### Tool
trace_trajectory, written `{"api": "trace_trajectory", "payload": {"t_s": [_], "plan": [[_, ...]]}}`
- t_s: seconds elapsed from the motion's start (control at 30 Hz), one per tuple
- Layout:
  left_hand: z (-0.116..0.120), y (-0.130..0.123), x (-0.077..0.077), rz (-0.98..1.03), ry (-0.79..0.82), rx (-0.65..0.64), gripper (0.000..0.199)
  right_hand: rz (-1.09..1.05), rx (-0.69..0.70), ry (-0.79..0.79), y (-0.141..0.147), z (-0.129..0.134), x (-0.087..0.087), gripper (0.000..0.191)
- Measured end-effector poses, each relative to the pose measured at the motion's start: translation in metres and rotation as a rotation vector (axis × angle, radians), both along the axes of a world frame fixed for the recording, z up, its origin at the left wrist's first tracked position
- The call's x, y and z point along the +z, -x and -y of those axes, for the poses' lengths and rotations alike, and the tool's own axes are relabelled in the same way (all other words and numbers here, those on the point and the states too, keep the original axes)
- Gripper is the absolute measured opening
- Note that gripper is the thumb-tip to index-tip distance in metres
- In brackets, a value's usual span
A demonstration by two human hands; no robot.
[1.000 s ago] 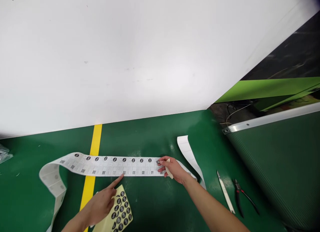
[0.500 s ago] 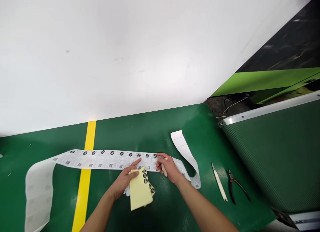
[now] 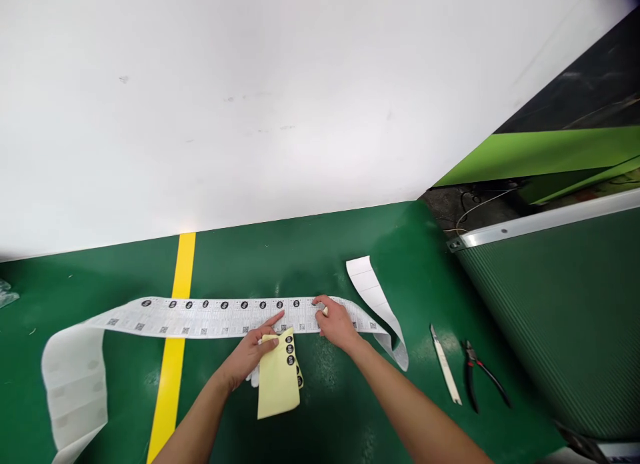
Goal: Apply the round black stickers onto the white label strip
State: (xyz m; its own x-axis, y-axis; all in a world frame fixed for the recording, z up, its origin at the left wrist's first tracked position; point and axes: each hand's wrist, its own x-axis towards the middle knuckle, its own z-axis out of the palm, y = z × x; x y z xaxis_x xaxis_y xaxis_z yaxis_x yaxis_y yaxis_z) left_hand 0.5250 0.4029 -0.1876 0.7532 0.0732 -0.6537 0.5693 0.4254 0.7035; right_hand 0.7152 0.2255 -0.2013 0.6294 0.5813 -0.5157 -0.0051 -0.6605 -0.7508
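Note:
A long white strip of printed labels (image 3: 215,321) runs across the green tabletop, with round black stickers along its upper edge and square codes along its lower edge. My left hand (image 3: 247,357) grips a yellow sticker sheet (image 3: 277,384) bearing several round black stickers. Its index finger stretches over the strip. My right hand (image 3: 337,324) rests on the strip farther right, its fingertips at the upper edge. A small cream-coloured object (image 3: 325,311) shows between its curled fingers, mostly hidden. Something white (image 3: 254,376) pokes out beside the yellow sheet.
A slim cutter knife (image 3: 445,364) and side cutters (image 3: 483,377) lie to the right. The strip curls up at both ends. A yellow line (image 3: 173,367) crosses the green table (image 3: 280,251). A white wall (image 3: 250,117) rises behind; a ribbed green belt (image 3: 560,304) stands at right.
The right fingers have shifted slightly and now cover the strip's upper edge where a black sticker showed before. The cream-coloured object is less visible. The left hand still holds the yellow sheet.

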Motion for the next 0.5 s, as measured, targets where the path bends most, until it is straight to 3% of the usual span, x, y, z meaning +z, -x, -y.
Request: {"api": "trace_trajectory", "payload": {"t_s": [0.17, 0.37, 0.43, 0.5], "plan": [[0.001, 0.000, 0.001, -0.003, 0.016, 0.008, 0.030, 0.125, 0.062, 0.102, 0.000, -0.003, -0.001, 0.033], [0.002, 0.004, -0.010, 0.052, -0.052, 0.021, 0.030, 0.312, 0.072, 0.248, 0.017, -0.017, 0.002, 0.041], [0.009, 0.011, -0.008, 0.098, -0.115, 0.035, 0.030, 0.323, 0.072, 0.269, 0.029, -0.008, 0.002, 0.049], [0.016, 0.018, -0.008, 0.101, -0.187, 0.039, 0.024, 0.384, 0.036, 0.282, 0.035, 0.006, -0.010, 0.055]]}}
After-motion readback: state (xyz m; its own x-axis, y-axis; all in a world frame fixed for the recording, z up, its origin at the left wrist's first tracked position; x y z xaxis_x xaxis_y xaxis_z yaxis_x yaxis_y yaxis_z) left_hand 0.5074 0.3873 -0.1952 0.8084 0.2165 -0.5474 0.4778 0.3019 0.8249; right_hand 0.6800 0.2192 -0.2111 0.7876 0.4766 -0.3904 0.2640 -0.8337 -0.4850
